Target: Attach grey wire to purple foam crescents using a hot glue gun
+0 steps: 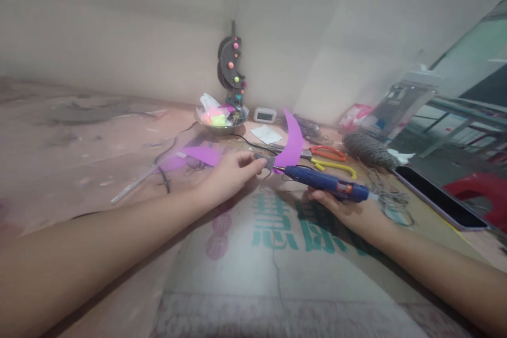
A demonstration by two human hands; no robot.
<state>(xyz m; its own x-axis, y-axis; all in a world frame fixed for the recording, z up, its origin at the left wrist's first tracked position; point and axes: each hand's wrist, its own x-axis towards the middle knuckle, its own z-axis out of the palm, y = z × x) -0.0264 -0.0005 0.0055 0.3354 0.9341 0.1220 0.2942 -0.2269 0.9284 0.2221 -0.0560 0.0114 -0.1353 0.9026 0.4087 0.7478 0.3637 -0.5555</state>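
My left hand (240, 170) pinches the lower end of a purple crescent (293, 142), where a piece of grey yarn wrapping (270, 162) covers it. The bare purple part curves upward to a point. In my right hand (340, 206) is a blue hot glue gun (325, 182), lying almost level. Its nozzle points left and meets the crescent near the grey part; whether it touches I cannot tell. A second purple curved piece (202, 155) lies on the table beyond my left wrist.
A metal bowl (222, 127) with colourful bits stands by the wall, under a hanging grey crescent with pompoms (230, 63). Orange-and-yellow-handled scissors (330, 154), a grey yarn ball (368, 149), a phone (438, 198) and a small white clock (264, 115) surround the printed cardboard (237, 280).
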